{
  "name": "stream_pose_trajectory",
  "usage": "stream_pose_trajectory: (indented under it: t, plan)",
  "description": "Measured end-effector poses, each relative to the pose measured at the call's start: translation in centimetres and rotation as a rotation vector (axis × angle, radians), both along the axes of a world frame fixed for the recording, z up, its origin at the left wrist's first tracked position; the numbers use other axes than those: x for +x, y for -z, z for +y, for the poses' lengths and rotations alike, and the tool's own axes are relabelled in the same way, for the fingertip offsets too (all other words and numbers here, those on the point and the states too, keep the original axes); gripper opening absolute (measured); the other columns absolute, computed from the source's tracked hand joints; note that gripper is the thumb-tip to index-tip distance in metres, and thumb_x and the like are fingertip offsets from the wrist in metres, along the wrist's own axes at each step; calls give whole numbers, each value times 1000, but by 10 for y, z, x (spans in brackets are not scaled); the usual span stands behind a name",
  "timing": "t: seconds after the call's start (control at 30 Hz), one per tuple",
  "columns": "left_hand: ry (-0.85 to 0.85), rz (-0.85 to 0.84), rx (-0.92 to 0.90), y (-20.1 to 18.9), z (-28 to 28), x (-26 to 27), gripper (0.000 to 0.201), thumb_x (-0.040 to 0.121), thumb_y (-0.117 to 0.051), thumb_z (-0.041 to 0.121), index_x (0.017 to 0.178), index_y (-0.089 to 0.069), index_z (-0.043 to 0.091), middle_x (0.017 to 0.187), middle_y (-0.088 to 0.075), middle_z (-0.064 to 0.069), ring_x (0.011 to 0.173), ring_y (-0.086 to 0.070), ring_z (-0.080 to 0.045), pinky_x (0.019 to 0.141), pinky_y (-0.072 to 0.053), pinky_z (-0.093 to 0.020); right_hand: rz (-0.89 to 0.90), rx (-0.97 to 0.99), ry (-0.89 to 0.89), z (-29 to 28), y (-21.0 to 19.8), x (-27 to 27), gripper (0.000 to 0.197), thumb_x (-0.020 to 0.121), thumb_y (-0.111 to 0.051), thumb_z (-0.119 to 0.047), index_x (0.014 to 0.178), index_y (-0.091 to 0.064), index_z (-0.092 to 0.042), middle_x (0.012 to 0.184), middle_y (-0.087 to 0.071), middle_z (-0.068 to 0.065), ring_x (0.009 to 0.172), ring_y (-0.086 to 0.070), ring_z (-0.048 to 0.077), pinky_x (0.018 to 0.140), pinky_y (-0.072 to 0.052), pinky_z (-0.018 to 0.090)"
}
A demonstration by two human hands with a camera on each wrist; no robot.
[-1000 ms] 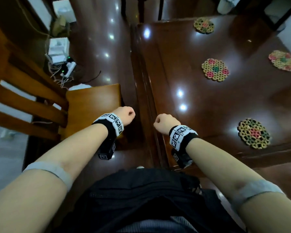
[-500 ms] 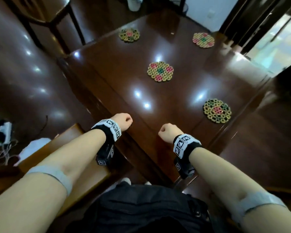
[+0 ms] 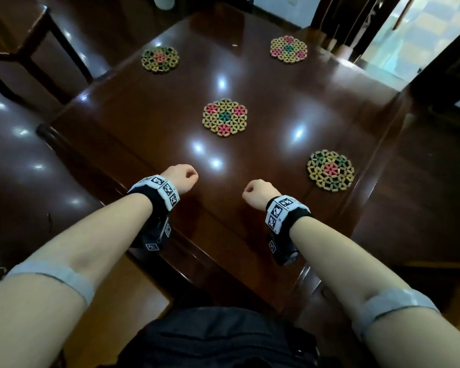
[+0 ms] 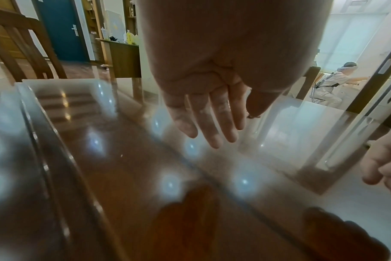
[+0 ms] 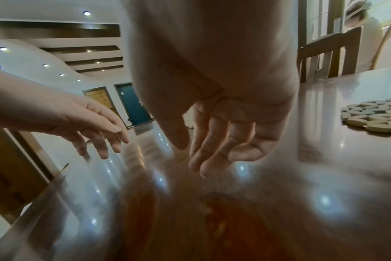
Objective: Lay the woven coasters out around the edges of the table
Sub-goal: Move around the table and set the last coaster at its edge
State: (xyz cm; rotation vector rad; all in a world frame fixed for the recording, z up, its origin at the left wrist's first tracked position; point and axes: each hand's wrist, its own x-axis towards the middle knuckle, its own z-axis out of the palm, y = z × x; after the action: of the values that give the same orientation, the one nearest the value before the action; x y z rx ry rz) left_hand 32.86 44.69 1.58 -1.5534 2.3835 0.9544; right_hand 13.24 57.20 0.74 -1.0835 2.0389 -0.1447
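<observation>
A dark, glossy wooden table [image 3: 263, 160] fills the middle of the room, its polished top throwing back ceiling spotlights as bright spots. The floor around it is equally dark and shiny. A wooden chair [image 3: 35, 30] stands off the far left corner, and a blue door [image 4: 60, 30] shows in the background of the left wrist view.

Four woven coasters lie flat on the tabletop, well apart from one another. The centre coaster [image 3: 225, 117], with pink and green flower shapes, sits in the middle of the table. The far left coaster [image 3: 160, 59] lies near the far left edge, and the far right coaster [image 3: 288, 49] near the far right corner. The near right coaster [image 3: 331, 170] lies close to the right edge, just beyond the right hand; its rim shows at the side of the right wrist view [image 5: 377, 114].

Both hands hover above the near part of the table, holding nothing. The left hand [image 3: 182, 177] hangs with its fingers [image 4: 212, 121] relaxed and pointing down toward the wood, clear of the surface. The right hand [image 3: 258, 192] is likewise empty, fingers [image 5: 210, 146] loosely drooping, slightly curled. Neither hand touches a coaster.

A black bag or garment [image 3: 218, 341] sits at the person's waist at the bottom of the head view.
</observation>
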Motion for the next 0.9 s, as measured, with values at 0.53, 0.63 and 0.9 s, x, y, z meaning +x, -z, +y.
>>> stream_pose_trajectory:
  t: [0.53,0.63,0.9]
  plan:
    - [-335,283,189,39,-173,-94,55,88,-60,30,136,-43,10,137,-54,-8,127,-51,-23,105,-36,-30,-52,-114,425,-192,20,-49,84,86,-58,-32,151,-9,-13,152,-33,15,139,-30,34,113,-29,41]
    - [-407,335,267,49,-179,-106,58,84,-64,33,133,-45,8,125,-62,-9,114,-61,-29,103,-44,-35,-84,-119,461,-210,25,-55,80,85,-57,-28,151,-12,-15,148,-39,14,137,-34,35,113,-30,41]
    - [-422,299,213,52,-194,-100,26,84,-67,29,104,-67,12,98,-67,-6,97,-63,-23,92,-47,-30,-269,-123,623,-200,32,-47,77,88,-59,-28,149,-16,-10,132,-51,14,119,-55,31,101,-45,40]
